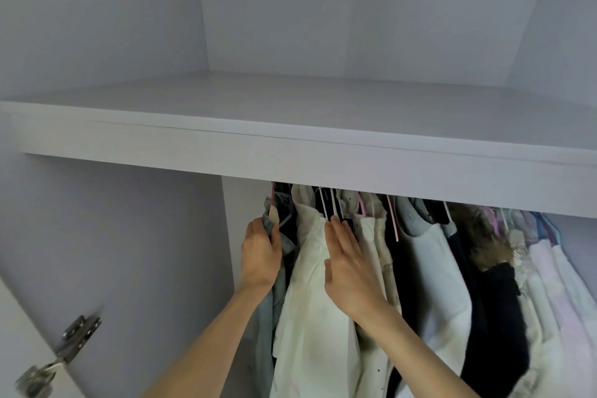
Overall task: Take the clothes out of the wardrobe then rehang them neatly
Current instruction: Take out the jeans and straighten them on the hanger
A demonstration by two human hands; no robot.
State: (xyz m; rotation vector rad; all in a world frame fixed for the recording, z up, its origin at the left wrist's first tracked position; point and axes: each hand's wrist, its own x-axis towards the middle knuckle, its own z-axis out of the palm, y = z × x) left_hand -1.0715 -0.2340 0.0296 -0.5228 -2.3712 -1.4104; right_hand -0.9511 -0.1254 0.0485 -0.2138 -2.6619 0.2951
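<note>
A tight row of clothes hangs under the wardrobe shelf on pink, white and blue hangers [392,220]. At the left end my left hand [260,255] grips the edge of a pale blue denim garment [277,287]. Beside it hangs a cream white garment [310,284]. My right hand [347,265] lies flat with straight fingers against the clothes just right of that cream garment, fingertips up by the hanger necks. Further right hang a white top [429,268], a dark navy piece with a fur collar [491,307] and pale pink and white shirts [555,294]. The rail is hidden behind the shelf.
A thick white shelf [290,152] spans the wardrobe just above the hangers. The white left side wall [129,236] stands close to the denim garment. A metal door hinge [61,355] shows on the open door at lower left.
</note>
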